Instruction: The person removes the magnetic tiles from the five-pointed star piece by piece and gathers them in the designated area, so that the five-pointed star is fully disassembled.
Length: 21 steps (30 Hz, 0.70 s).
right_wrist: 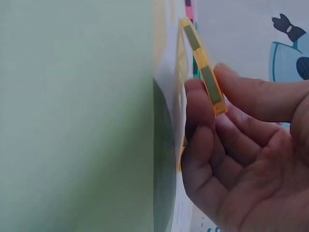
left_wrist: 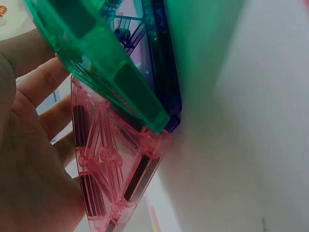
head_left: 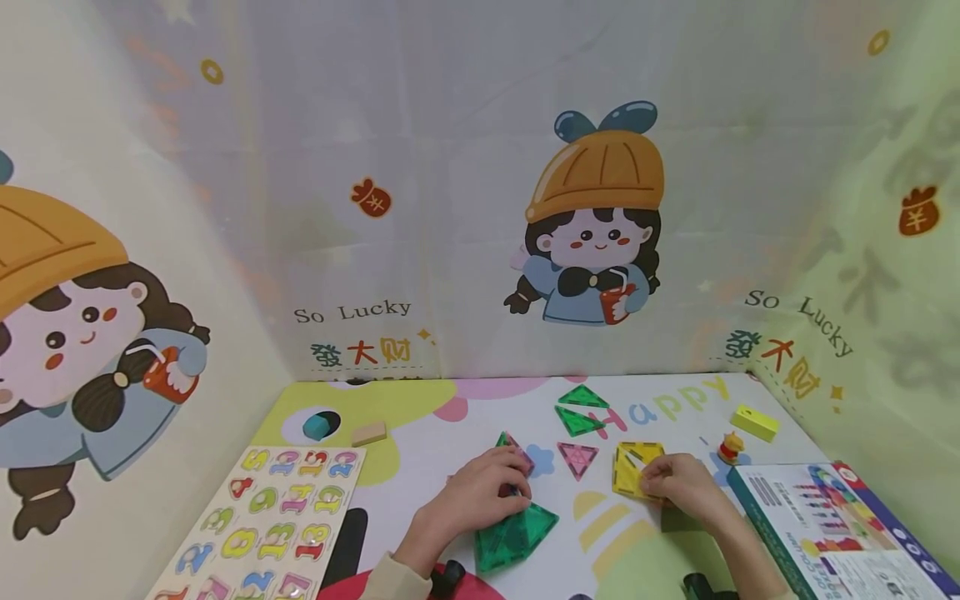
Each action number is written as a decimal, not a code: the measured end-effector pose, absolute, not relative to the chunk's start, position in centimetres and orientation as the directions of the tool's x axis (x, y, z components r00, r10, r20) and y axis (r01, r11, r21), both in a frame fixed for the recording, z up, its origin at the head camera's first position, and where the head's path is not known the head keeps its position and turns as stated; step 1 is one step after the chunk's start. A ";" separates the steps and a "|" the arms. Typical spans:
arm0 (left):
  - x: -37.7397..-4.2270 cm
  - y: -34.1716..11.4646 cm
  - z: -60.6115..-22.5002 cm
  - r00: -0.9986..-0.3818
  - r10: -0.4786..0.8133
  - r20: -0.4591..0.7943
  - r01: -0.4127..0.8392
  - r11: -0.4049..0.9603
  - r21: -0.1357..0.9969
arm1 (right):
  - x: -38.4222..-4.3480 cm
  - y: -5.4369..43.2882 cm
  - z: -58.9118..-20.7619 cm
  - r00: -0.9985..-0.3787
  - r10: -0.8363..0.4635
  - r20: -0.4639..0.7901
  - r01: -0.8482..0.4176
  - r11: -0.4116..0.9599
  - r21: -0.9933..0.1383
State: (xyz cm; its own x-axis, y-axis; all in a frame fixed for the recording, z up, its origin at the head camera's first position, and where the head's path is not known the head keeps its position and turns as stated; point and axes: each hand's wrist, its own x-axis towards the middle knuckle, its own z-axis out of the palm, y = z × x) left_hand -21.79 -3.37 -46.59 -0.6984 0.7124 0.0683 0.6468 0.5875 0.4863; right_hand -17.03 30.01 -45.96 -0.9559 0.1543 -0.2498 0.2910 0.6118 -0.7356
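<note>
My left hand (head_left: 487, 492) holds a cluster of translucent magnetic tiles, its fingers curled over them. In the left wrist view a green tile (left_wrist: 111, 67) leans against a pink triangular tile (left_wrist: 118, 164), with a dark blue tile (left_wrist: 164, 63) behind. My right hand (head_left: 686, 487) pinches a yellow magnetic tile (right_wrist: 205, 67) between thumb and fingers. The tile is tilted above the mat, beside more yellow tile (head_left: 626, 479). A loose pink triangle (head_left: 577, 458) lies between the hands. Two green triangles (head_left: 582, 396) lie farther back.
On the left is a number puzzle board (head_left: 262, 517); behind it sit a teal block (head_left: 317, 427) and a wooden block (head_left: 369, 433). A printed box (head_left: 832, 525) lies at right, near a bear figurine (head_left: 730, 448) and a yellow block (head_left: 755, 422).
</note>
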 end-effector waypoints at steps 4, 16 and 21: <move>-21.8 -3.4 -46.7 -0.701 0.710 0.062 0.644 0.593 0.484 | -17.2 30.1 -46.1 -0.965 0.171 -0.201 0.263 0.693 -0.672; -21.8 -3.5 -46.8 -0.698 0.713 0.069 0.649 0.589 0.482 | -16.9 29.1 -45.2 -0.978 0.177 -0.114 0.211 0.803 -0.557; -21.9 -3.5 -46.8 -0.692 0.718 0.072 0.654 0.581 0.485 | -16.7 25.8 -45.1 -0.997 -0.005 -0.081 0.048 0.769 -0.637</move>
State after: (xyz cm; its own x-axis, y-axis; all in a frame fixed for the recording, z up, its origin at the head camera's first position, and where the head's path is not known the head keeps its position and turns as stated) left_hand -21.92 -3.46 -46.84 -0.6918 0.7184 0.0722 0.6538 0.5809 0.4849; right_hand -16.68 25.83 -45.13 -0.9967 -0.0053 -0.0811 0.0478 0.7695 -0.6369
